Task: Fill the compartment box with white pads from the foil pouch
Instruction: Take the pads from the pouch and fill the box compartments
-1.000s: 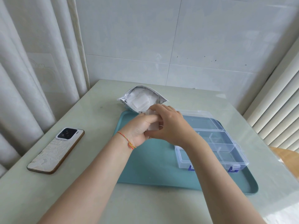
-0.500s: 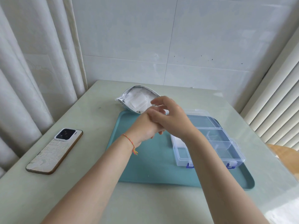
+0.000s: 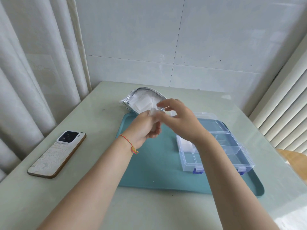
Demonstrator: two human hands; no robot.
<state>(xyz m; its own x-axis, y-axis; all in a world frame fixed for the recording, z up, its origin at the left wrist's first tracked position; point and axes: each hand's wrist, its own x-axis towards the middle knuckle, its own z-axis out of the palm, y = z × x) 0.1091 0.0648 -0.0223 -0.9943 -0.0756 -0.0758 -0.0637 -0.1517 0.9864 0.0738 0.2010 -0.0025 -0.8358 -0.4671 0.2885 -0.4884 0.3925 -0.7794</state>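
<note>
A foil pouch point(image 3: 132, 99) lies open at the tray's far left corner, full of white pads point(image 3: 142, 100). My left hand point(image 3: 144, 128) hovers over the tray and grips a small stack of white pads point(image 3: 153, 114). My right hand point(image 3: 181, 122) is beside it, fingers spread and loosely curved above that stack, holding nothing that I can see. The clear compartment box point(image 3: 232, 151) with blue latches sits on the right of the tray, lid open. White pads point(image 3: 185, 144) lie in its near-left compartment, partly hidden by my right wrist.
The teal tray point(image 3: 154, 173) rests on a pale table. A phone point(image 3: 57, 154) lies face down at the left. Curtains hang at the left, a tiled wall stands behind, blinds at the right. A wooden chair edge point(image 3: 294, 156) shows at the far right.
My right hand has lifted off the pads in my left hand and opened its fingers. Both hands have shifted slightly toward the pouch.
</note>
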